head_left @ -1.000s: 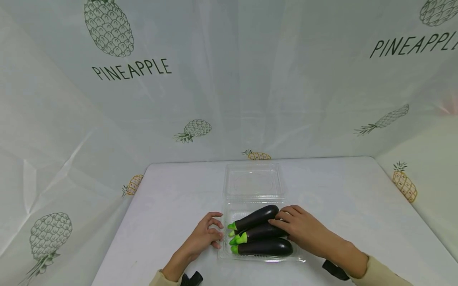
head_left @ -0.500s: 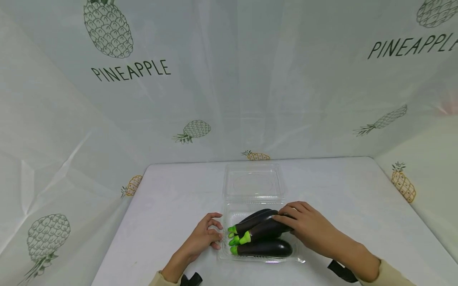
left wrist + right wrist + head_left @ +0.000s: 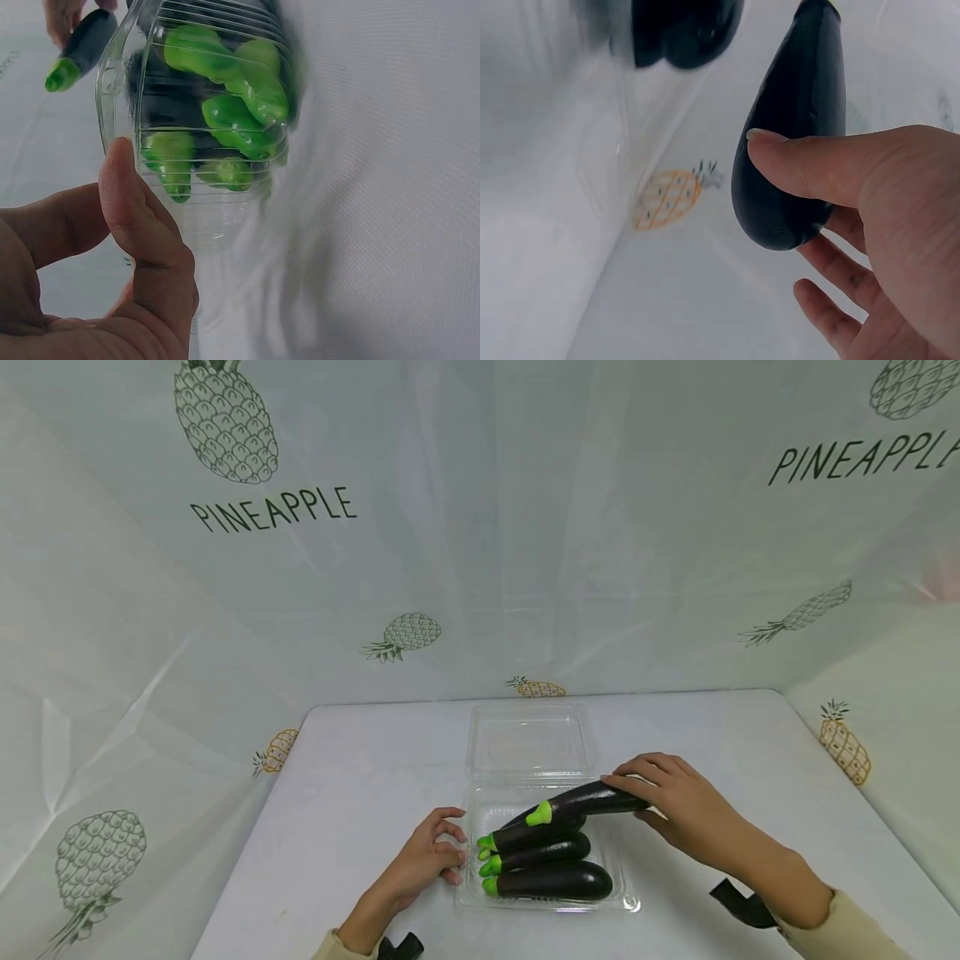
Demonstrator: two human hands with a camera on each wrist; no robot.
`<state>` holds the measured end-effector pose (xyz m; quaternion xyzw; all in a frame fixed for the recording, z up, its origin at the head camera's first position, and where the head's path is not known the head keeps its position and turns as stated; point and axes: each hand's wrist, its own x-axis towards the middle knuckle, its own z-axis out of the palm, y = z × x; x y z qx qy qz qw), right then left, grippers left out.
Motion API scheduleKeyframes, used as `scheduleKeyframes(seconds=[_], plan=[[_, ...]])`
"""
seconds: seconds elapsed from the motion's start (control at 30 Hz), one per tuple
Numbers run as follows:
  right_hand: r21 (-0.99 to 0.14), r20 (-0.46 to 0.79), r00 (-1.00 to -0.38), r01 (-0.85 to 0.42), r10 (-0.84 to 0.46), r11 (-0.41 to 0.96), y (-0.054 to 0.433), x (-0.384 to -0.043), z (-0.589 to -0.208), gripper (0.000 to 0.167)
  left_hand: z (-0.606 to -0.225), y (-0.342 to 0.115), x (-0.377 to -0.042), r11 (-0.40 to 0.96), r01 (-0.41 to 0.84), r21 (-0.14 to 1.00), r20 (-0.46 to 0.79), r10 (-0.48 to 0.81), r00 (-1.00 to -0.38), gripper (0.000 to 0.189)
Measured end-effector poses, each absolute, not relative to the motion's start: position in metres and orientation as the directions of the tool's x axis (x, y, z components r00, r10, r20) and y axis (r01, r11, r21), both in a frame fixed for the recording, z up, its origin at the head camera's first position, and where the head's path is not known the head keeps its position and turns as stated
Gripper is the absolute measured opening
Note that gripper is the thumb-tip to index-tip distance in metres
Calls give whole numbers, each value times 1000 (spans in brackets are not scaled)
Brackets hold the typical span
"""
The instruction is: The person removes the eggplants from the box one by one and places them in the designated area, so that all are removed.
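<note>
My right hand (image 3: 678, 806) holds a dark eggplant (image 3: 588, 799) by its thick end, above the right rear of a clear plastic clamshell box (image 3: 626, 868). In the right wrist view the thumb lies across that eggplant (image 3: 795, 112), with fingers behind it. Several other eggplants lie in the box, green stems toward the left; the nearest eggplant (image 3: 558, 881) is along the front side. My left hand (image 3: 427, 856) is at the box's left side, fingers loosely bent. In the left wrist view a fingertip (image 3: 118, 154) touches or nearly touches the box's rim (image 3: 105, 97).
The box's clear lid (image 3: 531, 741) lies folded back on the white table (image 3: 375, 760). A white curtain (image 3: 480, 527) printed with pineapples hangs behind the table and along its sides.
My right hand has lifted one eggplant off the others in the box and moved it up and to the right. The left hand has stayed in place.
</note>
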<state>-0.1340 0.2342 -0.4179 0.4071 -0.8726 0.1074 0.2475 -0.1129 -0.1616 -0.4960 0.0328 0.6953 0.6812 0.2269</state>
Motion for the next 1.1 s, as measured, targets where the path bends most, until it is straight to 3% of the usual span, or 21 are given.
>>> scheduleKeyframes(seconds=[1.1], plan=[[-91, 436, -740, -602, -512, 793, 333, -207, -438, 66, -496, -164, -114, 63, -291, 955, -294, 359, -886, 64]])
